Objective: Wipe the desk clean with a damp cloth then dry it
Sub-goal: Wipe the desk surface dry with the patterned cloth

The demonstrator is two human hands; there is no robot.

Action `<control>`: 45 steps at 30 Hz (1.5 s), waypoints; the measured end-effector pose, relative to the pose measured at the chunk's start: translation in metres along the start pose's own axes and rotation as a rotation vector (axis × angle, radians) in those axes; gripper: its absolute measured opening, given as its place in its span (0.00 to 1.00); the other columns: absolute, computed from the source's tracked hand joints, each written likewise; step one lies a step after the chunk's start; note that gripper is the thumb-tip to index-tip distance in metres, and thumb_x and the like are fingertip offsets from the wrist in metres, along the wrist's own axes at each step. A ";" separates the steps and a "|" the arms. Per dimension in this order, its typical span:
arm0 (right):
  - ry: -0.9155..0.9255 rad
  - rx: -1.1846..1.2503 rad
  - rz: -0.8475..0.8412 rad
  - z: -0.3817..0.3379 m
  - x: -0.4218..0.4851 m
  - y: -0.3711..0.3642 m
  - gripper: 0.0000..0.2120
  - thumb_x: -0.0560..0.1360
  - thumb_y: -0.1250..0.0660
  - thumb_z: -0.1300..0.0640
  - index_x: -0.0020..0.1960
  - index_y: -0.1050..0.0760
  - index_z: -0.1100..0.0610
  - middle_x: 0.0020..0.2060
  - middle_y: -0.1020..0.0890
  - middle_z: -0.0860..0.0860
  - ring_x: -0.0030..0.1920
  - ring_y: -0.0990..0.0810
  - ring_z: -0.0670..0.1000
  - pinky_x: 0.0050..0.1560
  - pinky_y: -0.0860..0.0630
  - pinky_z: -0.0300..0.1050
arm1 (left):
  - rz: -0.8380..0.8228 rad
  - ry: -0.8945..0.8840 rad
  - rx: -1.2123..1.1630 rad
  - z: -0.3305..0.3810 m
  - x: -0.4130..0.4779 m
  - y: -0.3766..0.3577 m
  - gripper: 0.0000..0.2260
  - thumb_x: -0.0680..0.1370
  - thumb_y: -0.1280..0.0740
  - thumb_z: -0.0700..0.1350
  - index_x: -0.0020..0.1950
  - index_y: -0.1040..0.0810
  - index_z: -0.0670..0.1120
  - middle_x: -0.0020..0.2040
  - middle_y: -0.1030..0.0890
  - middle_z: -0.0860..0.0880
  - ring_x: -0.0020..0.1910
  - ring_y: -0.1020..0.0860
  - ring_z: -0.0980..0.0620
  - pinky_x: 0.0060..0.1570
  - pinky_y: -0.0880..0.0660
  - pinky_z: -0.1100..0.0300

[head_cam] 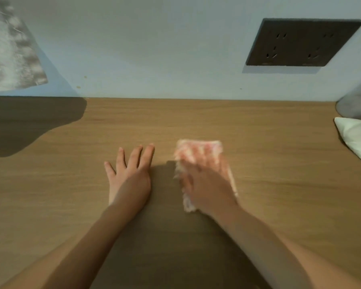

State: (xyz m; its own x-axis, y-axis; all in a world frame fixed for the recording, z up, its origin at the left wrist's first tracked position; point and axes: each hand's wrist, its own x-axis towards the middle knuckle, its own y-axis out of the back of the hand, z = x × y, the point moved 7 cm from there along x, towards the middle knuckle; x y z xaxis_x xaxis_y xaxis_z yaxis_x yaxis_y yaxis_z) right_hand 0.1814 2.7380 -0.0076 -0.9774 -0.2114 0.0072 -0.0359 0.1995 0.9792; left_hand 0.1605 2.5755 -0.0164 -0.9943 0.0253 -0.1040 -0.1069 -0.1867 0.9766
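Left hand (131, 174) is down flat just left of the frame's centre, palm on the wood, fingers straight and fanned apart, holding nothing. Beside it, a little right of centre, the right hand (204, 184) lies on top of the cloth (214, 147), fingers stretched forward along it and pressing it onto the desk (279, 184); the hand is blurred, so how firmly the fingertips bear down is hard to tell. The cloth sits directly under that right palm, poking out past the fingertips toward the wall and out at the wrist side too, with a narrow strip of bare wood between it and the left hand. It's a soft, nubby rag, white flecked with pink, roughly oblong with frayed-looking edges. The desk is a smooth, matte, light brown board with fine grain running left to right, shadowed between the forearms. At the right edge of the frame lies a folded white cloth (356, 136), corner pointing downward, with a blurred grey shape (356, 103) just above it. Behind the desk rises a pale blue-grey wall (154, 49), carrying a dark rectangular socket panel (300, 42) in the upper right, and a fuzzy grey fabric (8, 49) hangs in the upper left.
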 end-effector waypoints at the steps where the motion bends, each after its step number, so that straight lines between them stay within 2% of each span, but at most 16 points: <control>1: 0.076 -0.001 -0.048 -0.011 -0.011 -0.006 0.23 0.78 0.50 0.45 0.71 0.35 0.47 0.72 0.34 0.51 0.72 0.40 0.58 0.70 0.48 0.60 | -0.022 0.029 -0.007 0.006 0.002 0.000 0.24 0.80 0.51 0.43 0.75 0.51 0.58 0.75 0.44 0.50 0.74 0.53 0.39 0.68 0.54 0.32; 4: -0.001 -0.073 -0.066 0.044 -0.016 -0.001 0.25 0.79 0.55 0.42 0.74 0.44 0.43 0.75 0.43 0.49 0.75 0.48 0.56 0.72 0.53 0.57 | -0.051 0.067 -0.024 0.032 0.007 -0.005 0.23 0.81 0.51 0.52 0.76 0.53 0.56 0.76 0.47 0.48 0.75 0.56 0.44 0.69 0.56 0.34; 8: -0.560 -0.015 -0.079 0.145 -0.030 0.015 0.26 0.80 0.56 0.41 0.76 0.56 0.43 0.76 0.56 0.47 0.75 0.61 0.53 0.72 0.62 0.55 | -0.061 -0.063 -0.005 0.089 0.012 -0.016 0.26 0.81 0.52 0.56 0.77 0.52 0.48 0.77 0.51 0.49 0.76 0.57 0.49 0.72 0.59 0.45; 10: -0.521 -0.013 -0.057 0.125 -0.034 0.014 0.27 0.79 0.56 0.42 0.76 0.57 0.43 0.76 0.57 0.47 0.75 0.62 0.54 0.72 0.64 0.56 | -0.096 -0.010 -0.022 0.105 0.015 -0.023 0.25 0.81 0.54 0.55 0.77 0.54 0.52 0.77 0.54 0.48 0.75 0.59 0.48 0.71 0.62 0.43; 14: -0.056 -0.041 -0.180 0.066 -0.051 0.003 0.27 0.75 0.68 0.39 0.73 0.68 0.40 0.75 0.61 0.44 0.74 0.65 0.51 0.70 0.67 0.53 | -0.068 0.017 0.032 0.111 0.013 -0.028 0.23 0.80 0.56 0.56 0.76 0.53 0.57 0.77 0.55 0.47 0.75 0.60 0.46 0.70 0.61 0.38; 16: -0.065 -0.053 -0.146 0.100 -0.045 0.010 0.26 0.76 0.65 0.39 0.73 0.65 0.39 0.75 0.59 0.43 0.75 0.63 0.50 0.71 0.65 0.53 | -0.071 0.029 0.015 0.111 0.013 -0.028 0.23 0.80 0.57 0.56 0.76 0.53 0.57 0.77 0.55 0.48 0.75 0.61 0.47 0.70 0.61 0.37; 22: -0.803 0.024 -0.037 0.233 -0.017 0.039 0.25 0.80 0.56 0.44 0.76 0.55 0.44 0.76 0.54 0.50 0.75 0.57 0.55 0.72 0.59 0.60 | -0.029 -0.030 0.026 0.117 0.012 -0.027 0.25 0.80 0.56 0.56 0.76 0.52 0.51 0.77 0.52 0.53 0.75 0.59 0.52 0.70 0.59 0.38; 23: -0.771 -0.010 -0.010 0.217 -0.007 0.040 0.25 0.80 0.53 0.45 0.76 0.51 0.46 0.76 0.51 0.52 0.75 0.53 0.57 0.72 0.57 0.60 | -0.027 -0.028 0.023 0.117 0.012 -0.026 0.25 0.80 0.55 0.55 0.76 0.52 0.51 0.77 0.52 0.53 0.75 0.58 0.52 0.70 0.59 0.39; 25: -0.407 -0.048 0.008 0.152 0.020 0.031 0.24 0.79 0.50 0.47 0.75 0.46 0.47 0.75 0.47 0.51 0.73 0.49 0.58 0.70 0.53 0.58 | -0.028 -0.020 0.008 0.117 0.012 -0.025 0.25 0.80 0.55 0.55 0.76 0.51 0.51 0.77 0.51 0.53 0.75 0.58 0.52 0.71 0.60 0.40; 27: -0.048 0.037 -0.092 0.090 0.034 0.016 0.23 0.81 0.53 0.45 0.75 0.49 0.42 0.76 0.51 0.46 0.75 0.54 0.54 0.71 0.56 0.57 | -0.029 -0.015 0.003 0.118 0.013 -0.026 0.25 0.80 0.56 0.56 0.76 0.49 0.51 0.77 0.50 0.53 0.75 0.57 0.52 0.71 0.60 0.40; 29: 0.060 0.016 -0.147 0.089 0.056 0.011 0.22 0.81 0.56 0.43 0.75 0.52 0.40 0.76 0.53 0.41 0.75 0.57 0.50 0.71 0.59 0.55 | -0.014 -0.012 0.019 0.118 0.013 -0.025 0.28 0.77 0.60 0.57 0.76 0.48 0.51 0.77 0.48 0.53 0.76 0.55 0.52 0.71 0.58 0.40; 35: -0.529 -0.069 -0.024 0.260 0.059 0.044 0.23 0.81 0.58 0.46 0.75 0.54 0.42 0.76 0.49 0.48 0.75 0.54 0.55 0.72 0.54 0.59 | -0.037 -0.017 0.039 0.117 0.013 -0.027 0.31 0.74 0.65 0.59 0.76 0.53 0.52 0.77 0.51 0.54 0.75 0.59 0.52 0.71 0.60 0.41; 38: -0.916 0.003 -0.011 0.286 0.020 0.047 0.26 0.80 0.58 0.45 0.76 0.56 0.47 0.76 0.52 0.50 0.75 0.57 0.58 0.72 0.58 0.61 | -0.020 -0.023 0.034 0.117 0.013 -0.026 0.32 0.74 0.65 0.59 0.76 0.52 0.51 0.77 0.50 0.54 0.75 0.58 0.52 0.71 0.59 0.41; 40: -0.793 -0.014 -0.030 0.250 0.022 0.039 0.27 0.80 0.58 0.44 0.77 0.58 0.48 0.76 0.55 0.50 0.75 0.59 0.58 0.72 0.61 0.60 | -0.008 -0.030 0.030 0.118 0.012 -0.025 0.31 0.74 0.63 0.59 0.76 0.49 0.51 0.77 0.48 0.53 0.76 0.56 0.52 0.70 0.58 0.40; 43: -0.167 -0.030 -0.097 0.150 0.028 0.018 0.27 0.78 0.61 0.40 0.76 0.55 0.44 0.76 0.56 0.45 0.75 0.59 0.54 0.71 0.62 0.56 | -0.003 -0.020 0.011 0.117 0.013 -0.025 0.29 0.76 0.59 0.58 0.76 0.46 0.51 0.77 0.46 0.52 0.76 0.54 0.51 0.70 0.57 0.40; 45: 0.060 -0.059 -0.170 0.133 0.024 0.013 0.28 0.76 0.63 0.40 0.75 0.53 0.42 0.76 0.54 0.44 0.75 0.58 0.53 0.72 0.58 0.57 | -0.010 -0.012 0.007 0.117 0.012 -0.025 0.26 0.79 0.57 0.57 0.76 0.48 0.52 0.77 0.48 0.53 0.76 0.55 0.52 0.71 0.59 0.41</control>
State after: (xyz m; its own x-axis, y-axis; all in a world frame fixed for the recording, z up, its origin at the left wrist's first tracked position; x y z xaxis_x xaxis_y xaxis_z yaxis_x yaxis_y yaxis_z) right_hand 0.1295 2.8627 -0.0215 -0.9442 -0.2938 -0.1487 -0.1850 0.0998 0.9777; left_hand 0.1521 2.6956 -0.0199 -0.9930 0.0390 -0.1111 -0.1163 -0.1790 0.9769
